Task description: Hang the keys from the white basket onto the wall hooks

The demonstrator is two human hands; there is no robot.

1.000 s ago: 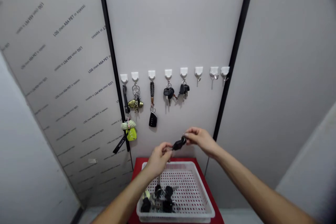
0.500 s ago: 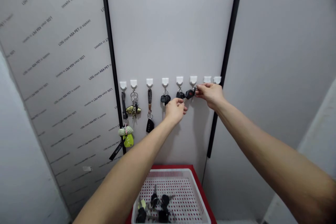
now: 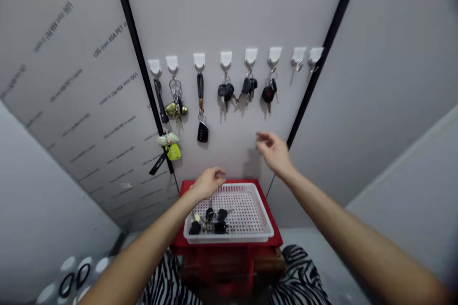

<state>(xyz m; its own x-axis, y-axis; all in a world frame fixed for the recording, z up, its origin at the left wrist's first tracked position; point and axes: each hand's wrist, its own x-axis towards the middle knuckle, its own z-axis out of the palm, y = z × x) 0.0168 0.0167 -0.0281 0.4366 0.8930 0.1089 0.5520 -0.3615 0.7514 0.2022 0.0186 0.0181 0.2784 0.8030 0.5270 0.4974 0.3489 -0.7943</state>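
Observation:
A row of white wall hooks (image 3: 225, 58) runs across the grey panel. Key sets hang on the left six; the newest, a black key fob with a red spot (image 3: 268, 93), hangs on the sixth hook. The two rightmost hooks (image 3: 306, 55) are bare. My right hand (image 3: 275, 151) hovers below that fob with loose, parted fingers, holding nothing. My left hand (image 3: 208, 182) is lowered over the far rim of a white perforated basket (image 3: 264, 221), fingers curled, nothing visible in them. Several black keys (image 3: 209, 220) lie in the basket's left front corner.
The basket sits on a red stool (image 3: 218, 252). Zebra-striped fabric (image 3: 302, 281) shows below it. Black vertical strips (image 3: 138, 62) divide the wall panels. A yellow-green tag and a black strap (image 3: 168, 150) hang low from the first hook.
The black fob with the red spot was hung on the sixth hook and released. Both hands dropped away from the hooks, the left going down to the basket. The view tilted downward.

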